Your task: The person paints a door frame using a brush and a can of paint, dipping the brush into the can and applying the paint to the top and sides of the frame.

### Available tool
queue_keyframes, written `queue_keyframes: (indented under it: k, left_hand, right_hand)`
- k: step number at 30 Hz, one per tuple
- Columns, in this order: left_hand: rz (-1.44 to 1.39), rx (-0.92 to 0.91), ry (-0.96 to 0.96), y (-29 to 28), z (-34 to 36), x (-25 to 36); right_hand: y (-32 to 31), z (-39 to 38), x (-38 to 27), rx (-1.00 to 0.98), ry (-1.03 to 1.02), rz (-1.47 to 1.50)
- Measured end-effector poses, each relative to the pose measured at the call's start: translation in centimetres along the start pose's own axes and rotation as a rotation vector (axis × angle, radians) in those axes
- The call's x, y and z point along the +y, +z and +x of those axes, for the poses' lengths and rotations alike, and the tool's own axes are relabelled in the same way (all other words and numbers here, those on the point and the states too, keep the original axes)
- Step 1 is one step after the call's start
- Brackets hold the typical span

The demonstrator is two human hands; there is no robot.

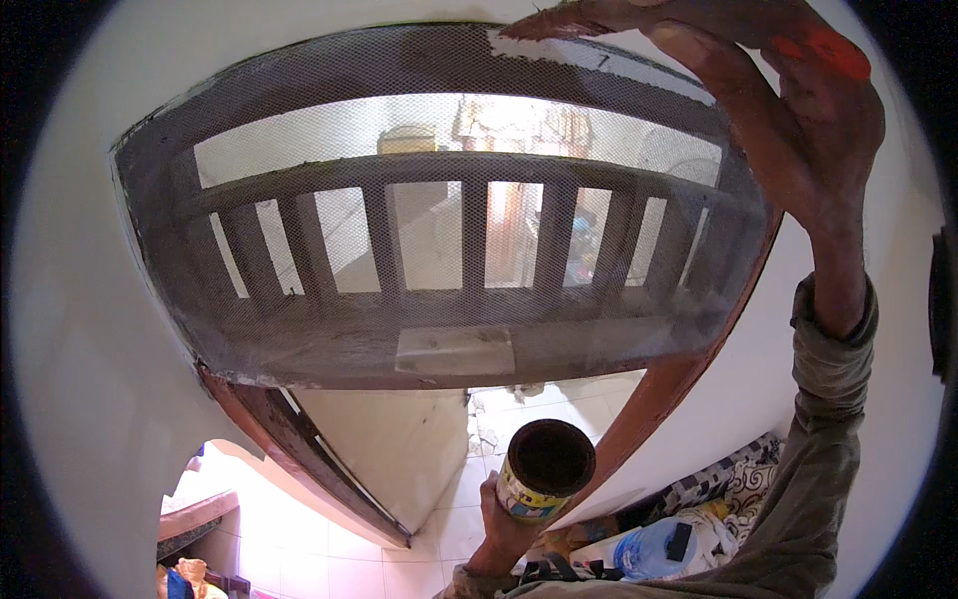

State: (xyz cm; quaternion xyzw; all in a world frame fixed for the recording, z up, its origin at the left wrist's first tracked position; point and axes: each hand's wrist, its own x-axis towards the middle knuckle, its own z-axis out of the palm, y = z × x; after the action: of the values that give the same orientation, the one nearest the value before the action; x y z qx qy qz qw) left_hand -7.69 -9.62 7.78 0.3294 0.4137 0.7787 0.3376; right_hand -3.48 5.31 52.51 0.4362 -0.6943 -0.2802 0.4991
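My right hand (798, 110) is raised at the top right, gripping a paintbrush (569, 18) whose bristles touch the top edge of a mesh-covered transom frame (439, 60) above a doorway. A strip of white paint (599, 60) runs along that top edge beside the brush. My left hand (499, 524) is low at the bottom centre, holding an open round paint can (544, 469) with a yellow label and a dark inside. The grey mesh (439, 230) covers a row of vertical slats.
A reddish-brown door frame (649, 409) curves down on both sides below the transom. White walls (80, 329) flank the opening. A white tiled floor (299, 549) lies below, with a plastic water bottle (649, 549) and patterned cloth (738, 479) at the lower right.
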Motion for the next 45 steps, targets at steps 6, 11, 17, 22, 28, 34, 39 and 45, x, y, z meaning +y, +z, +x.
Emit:
queue_keyframes:
  k: [6, 11, 17, 22, 28, 34, 39, 45]
  left_hand:
    - [-1.031, -0.054, -0.42, -3.0, -0.1, -3.4]
    - [-0.975, -0.045, -0.374, -3.4, -0.4, -5.2]
    - [-0.587, -0.027, -0.265, -3.0, -0.1, -5.7]
    - [-0.308, -0.006, -0.185, -2.6, -0.2, -4.9]
    - [-0.825, -0.033, -0.302, -3.1, -0.5, -5.7]
    - [-0.734, 0.045, -0.482, -2.9, 0.0, -6.5]
    - [-0.734, 0.052, -0.473, -2.9, 0.0, -6.8]
    - [-1.015, -0.022, -0.411, -2.3, -0.2, -5.9]
  right_hand:
    - [2.5, 0.5, -0.3, -0.265, 0.299, -0.003]
    - [1.1, 1.8, 0.5, -0.229, 0.136, -0.063]
    - [1.5, -0.2, 1.3, -0.079, 0.2, 0.06]
    - [2.1, -0.2, 0.3, -0.3, 0.415, -0.054]
    - [1.4, -0.4, 1.2, -0.173, 0.143, 0.02]
    - [0.6, -1.6, 0.9, -0.31, 0.271, -0.041]
    - [0.3, -3.1, 1.5, -0.204, 0.232, -0.057]
    - [-0.1, -4.1, 0.1, -0.01, 0.313, -0.094]
